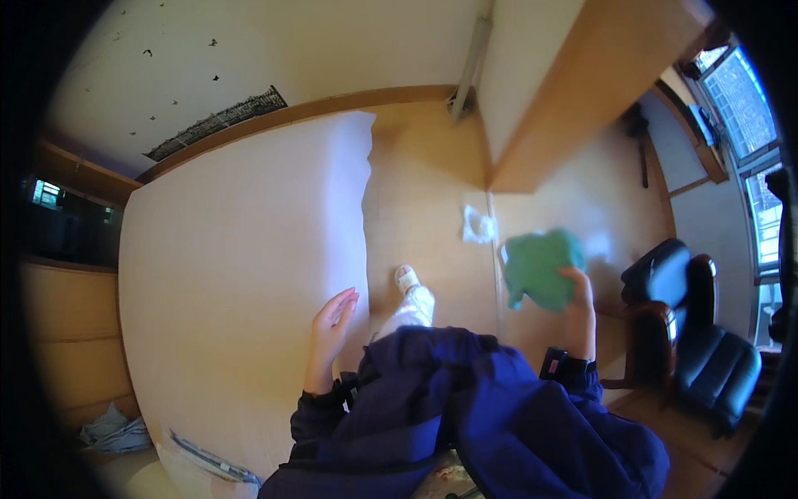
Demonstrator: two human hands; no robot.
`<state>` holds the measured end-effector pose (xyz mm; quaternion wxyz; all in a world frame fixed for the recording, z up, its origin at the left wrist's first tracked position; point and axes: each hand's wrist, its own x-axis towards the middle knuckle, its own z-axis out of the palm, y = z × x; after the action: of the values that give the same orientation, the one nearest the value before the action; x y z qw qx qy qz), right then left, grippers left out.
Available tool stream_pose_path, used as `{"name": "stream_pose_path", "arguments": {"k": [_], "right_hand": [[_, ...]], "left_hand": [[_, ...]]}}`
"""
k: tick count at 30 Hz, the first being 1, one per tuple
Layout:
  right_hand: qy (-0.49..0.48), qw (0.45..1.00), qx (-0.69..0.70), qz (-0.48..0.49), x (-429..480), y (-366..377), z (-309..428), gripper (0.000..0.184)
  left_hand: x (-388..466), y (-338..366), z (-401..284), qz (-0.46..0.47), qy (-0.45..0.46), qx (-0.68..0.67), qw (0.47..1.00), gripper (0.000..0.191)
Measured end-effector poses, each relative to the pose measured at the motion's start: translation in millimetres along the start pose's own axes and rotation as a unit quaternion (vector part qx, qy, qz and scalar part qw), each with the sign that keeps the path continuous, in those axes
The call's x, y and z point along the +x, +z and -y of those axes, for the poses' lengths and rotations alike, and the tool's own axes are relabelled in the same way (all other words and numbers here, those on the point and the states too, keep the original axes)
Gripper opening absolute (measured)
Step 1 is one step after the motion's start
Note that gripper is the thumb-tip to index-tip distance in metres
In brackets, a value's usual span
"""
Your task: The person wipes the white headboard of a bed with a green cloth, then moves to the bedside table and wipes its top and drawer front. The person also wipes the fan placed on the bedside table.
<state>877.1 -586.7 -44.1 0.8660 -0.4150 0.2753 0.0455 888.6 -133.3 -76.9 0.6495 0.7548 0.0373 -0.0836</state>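
Observation:
My right hand point(581, 288) grips a green cloth point(542, 265) by its right side, and the cloth hangs bunched above the floor. My left hand point(333, 321) is empty, fingers slightly curved and thumb a little apart. It hovers over the near right edge of a large, bed-like surface with a pale cover point(243, 262); whether it touches the cover I cannot tell. The cover's right edge hangs down in waves. Below me, one foot in a light open-toed shoe point(406, 277) shows on the floor.
A crumpled white item point(479, 224) lies on the wooden floor point(424, 174) near a threshold strip. Dark-cushioned wooden chairs point(714, 368) stand at right. A wooden-edged partition point(555, 118) juts in from above. Grey fabric point(115, 430) lies at lower left.

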Motion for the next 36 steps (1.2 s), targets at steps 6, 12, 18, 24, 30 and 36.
{"name": "stream_pose_path", "arguments": {"k": [6, 12, 18, 24, 30, 36], "right_hand": [[-0.003, 0.998, 0.042, 0.045, 98.7, 90.4, 48.0, 0.052], [-0.034, 0.988, 0.077, 0.128, 209.7, 186.3, 77.3, 0.057], [-0.109, 0.957, 0.1, 0.251, 345.9, 262.2, 150.9, 0.078], [-0.041, 0.953, -0.028, 0.298, 524.9, 374.9, 241.7, 0.077], [0.043, 0.902, -0.128, 0.41, 650.5, 511.6, 252.4, 0.074], [0.19, 0.819, -0.136, 0.524, 698.2, 648.5, 177.1, 0.068]], "left_hand": [[167.5, 11.8, -63.7, 0.075, 0.068, 0.074, 0.992, 0.028], [284.4, 4.2, -104.2, 0.134, 0.09, 0.077, 0.984, 0.03], [415.5, -8.2, -117.6, 0.073, 0.034, 0.022, 0.997, 0.031], [594.6, 9.6, -168.6, 0.051, 0.033, 0.011, 0.998, 0.03], [679.1, -39.7, -190.7, -0.028, 0.03, 0.018, 0.999, 0.031], [683.3, -137.0, -182.9, -0.216, -0.048, -0.119, 0.968, 0.03]]}}
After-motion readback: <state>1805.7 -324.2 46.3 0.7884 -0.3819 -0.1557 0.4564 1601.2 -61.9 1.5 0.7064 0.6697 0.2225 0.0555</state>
